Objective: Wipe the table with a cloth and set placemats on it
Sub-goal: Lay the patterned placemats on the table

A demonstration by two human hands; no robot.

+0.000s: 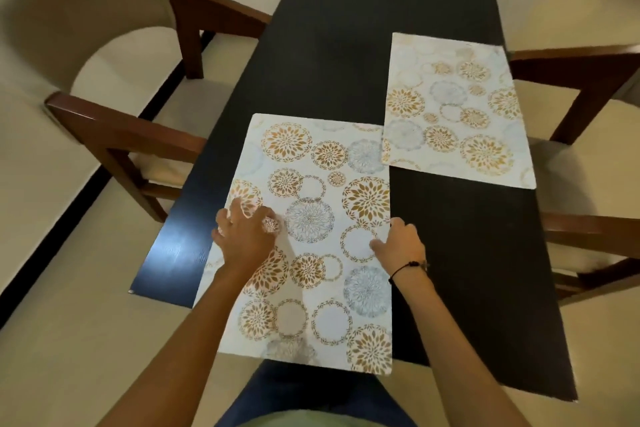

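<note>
Placemats are the worry: the near placemat [325, 236], pinched at each side by the left hand [244, 236] and right hand [398, 243], overhangs the dark tabletop [467, 253] and touches the far placemat [453, 111], so a careless release could leave it crooked or shove its neighbour.

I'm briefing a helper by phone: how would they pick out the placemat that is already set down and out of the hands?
Start at the dark rectangular table with wooden chairs on both sides. Two floral-circle placemats lie on it; the far placemat sits along the table's right edge. No hand touches it, unlike the near placemat, which both hands are on.
</note>
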